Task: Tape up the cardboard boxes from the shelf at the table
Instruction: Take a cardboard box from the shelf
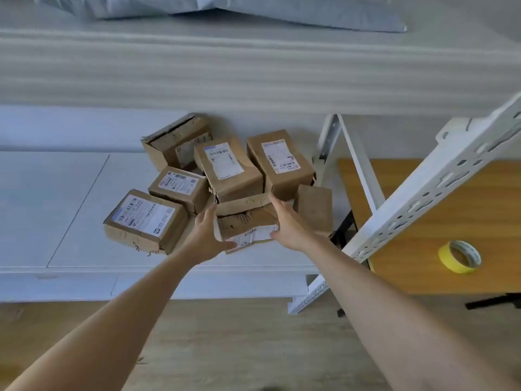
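Several small brown cardboard boxes with white labels lie on the white shelf [84, 244]. The front middle box [246, 221], its top flap loose, sits between my two hands. My left hand [207, 235] holds its left side, with the thumb under its front lower edge. Against the box's right side my right hand [287, 224] presses, fingers reaching to the back corner. A yellow tape roll [459, 256] lies on the wooden table [408, 221] to the right.
A white perforated shelf post [439, 176] slants between the shelf and the table. Other boxes crowd the held one: one at the left front [145, 220], two upright behind [229, 167], a small one [314, 207] at its right. Wooden floor lies below.
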Demonstrator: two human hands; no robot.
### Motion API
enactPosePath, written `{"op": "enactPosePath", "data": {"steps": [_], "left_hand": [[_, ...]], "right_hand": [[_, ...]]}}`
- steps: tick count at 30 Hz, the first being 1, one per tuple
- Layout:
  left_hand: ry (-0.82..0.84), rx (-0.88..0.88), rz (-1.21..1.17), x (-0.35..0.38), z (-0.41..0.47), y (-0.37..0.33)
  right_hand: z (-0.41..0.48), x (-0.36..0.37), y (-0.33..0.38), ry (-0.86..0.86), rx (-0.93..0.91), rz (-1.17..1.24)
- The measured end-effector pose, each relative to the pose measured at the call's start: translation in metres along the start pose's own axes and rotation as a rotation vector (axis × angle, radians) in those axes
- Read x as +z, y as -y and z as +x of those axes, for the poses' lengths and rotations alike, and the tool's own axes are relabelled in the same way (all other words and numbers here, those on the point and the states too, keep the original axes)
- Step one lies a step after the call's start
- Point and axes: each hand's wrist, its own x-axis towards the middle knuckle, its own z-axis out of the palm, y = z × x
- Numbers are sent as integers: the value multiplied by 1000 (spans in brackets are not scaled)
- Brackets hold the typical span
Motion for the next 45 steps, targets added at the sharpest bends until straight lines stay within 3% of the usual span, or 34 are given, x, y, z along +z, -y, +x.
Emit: {"op": "enactPosePath", "data": {"steps": [11, 23, 35, 45], "left_hand": [[-99, 29, -127, 20, 4, -4], [-129, 44, 25, 73, -94, -30], [-148, 65, -44, 208, -230, -110], [5, 237, 30, 299, -223, -225]], "right_hand": [[-10, 11, -2, -93, 0, 85], [-117, 25, -35, -144, -37, 101], [-282, 1, -140, -215, 19, 140], [-351, -77, -251, -367, 188, 184]]}}
